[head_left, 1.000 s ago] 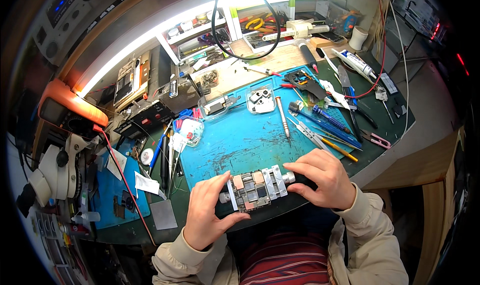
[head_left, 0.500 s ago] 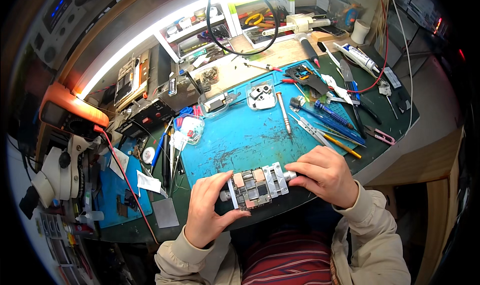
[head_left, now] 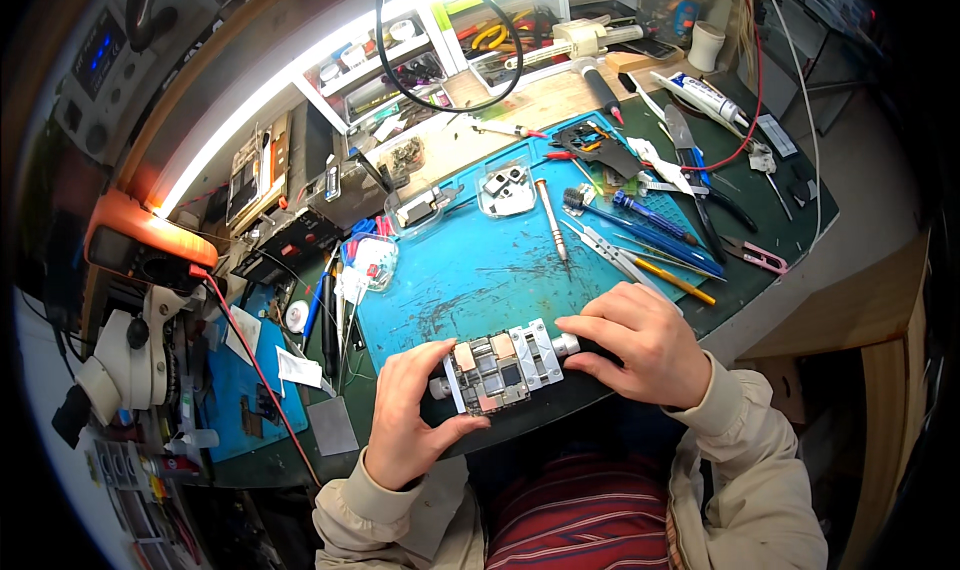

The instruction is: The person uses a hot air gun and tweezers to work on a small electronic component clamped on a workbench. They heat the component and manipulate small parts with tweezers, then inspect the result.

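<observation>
A small circuit board [head_left: 483, 372] with copper-coloured shields is clamped in a silver metal fixture [head_left: 535, 353], held low over the front edge of the blue mat. My left hand [head_left: 405, 415] grips the fixture's left end, thumb along its lower edge and fingers at the top and side. My right hand [head_left: 645, 350] is closed around the round knob [head_left: 566, 344] at the right end, index finger above it and thumb below.
A blue silicone mat [head_left: 450, 280] bears small parts boxes [head_left: 505, 190], a screwdriver [head_left: 552, 220], tweezers and brushes. An orange multimeter [head_left: 150, 230] and a microscope [head_left: 130, 350] stand left. A black cable loop [head_left: 450, 105] hangs above. More tools [head_left: 700, 170] lie right.
The view has shifted slightly. My right hand and the fixture sit a little higher in the picture, and the fingers at the knob have moved slightly. Both hands keep hold.
</observation>
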`<state>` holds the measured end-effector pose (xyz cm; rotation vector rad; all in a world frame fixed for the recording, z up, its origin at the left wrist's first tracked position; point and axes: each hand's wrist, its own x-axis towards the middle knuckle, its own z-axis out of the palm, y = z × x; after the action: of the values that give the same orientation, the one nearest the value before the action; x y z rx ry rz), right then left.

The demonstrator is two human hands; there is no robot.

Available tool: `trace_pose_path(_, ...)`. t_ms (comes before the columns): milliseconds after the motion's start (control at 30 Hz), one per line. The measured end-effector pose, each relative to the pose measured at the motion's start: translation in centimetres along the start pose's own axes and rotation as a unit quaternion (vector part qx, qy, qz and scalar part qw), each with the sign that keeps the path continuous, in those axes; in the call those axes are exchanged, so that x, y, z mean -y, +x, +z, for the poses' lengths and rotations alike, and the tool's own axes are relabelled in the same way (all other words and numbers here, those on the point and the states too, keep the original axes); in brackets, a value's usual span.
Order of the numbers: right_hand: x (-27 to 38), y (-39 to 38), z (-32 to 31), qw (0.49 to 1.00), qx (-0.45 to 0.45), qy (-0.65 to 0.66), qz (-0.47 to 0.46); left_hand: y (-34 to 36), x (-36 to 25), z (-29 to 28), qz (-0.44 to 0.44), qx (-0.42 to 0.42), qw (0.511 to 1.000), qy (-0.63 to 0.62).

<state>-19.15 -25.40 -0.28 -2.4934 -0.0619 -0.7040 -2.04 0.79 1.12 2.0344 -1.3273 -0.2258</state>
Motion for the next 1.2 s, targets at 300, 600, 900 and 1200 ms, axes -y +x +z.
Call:
trace_pose_path(300, -0.1, -0.2, 0.1, 1.0, -0.009, 0.002, 0.004, 0.5, -0.5, -0.1, 0.008, 0.021, 1.0, -0.018)
trace_pose_path(600, -0.1, 0.2, 0.2, 1.0, -0.011, -0.01, -0.015, 0.7, -0.1, 0.1, 0.041, 0.013, 0.997, -0.056)
trace_pose_path(900, -0.2, 0.1, 0.3, 1.0, -0.013, -0.007, -0.008, 1.2, -1.4, 0.9, 0.053, 0.008, 0.997, -0.047)
trace_pose_path(1200, 0.2, 0.4, 0.2, 1.0, -0.008, -0.022, -0.006, 1.3, -1.3, 1.2, 0.06, -0.006, 0.997, -0.052)
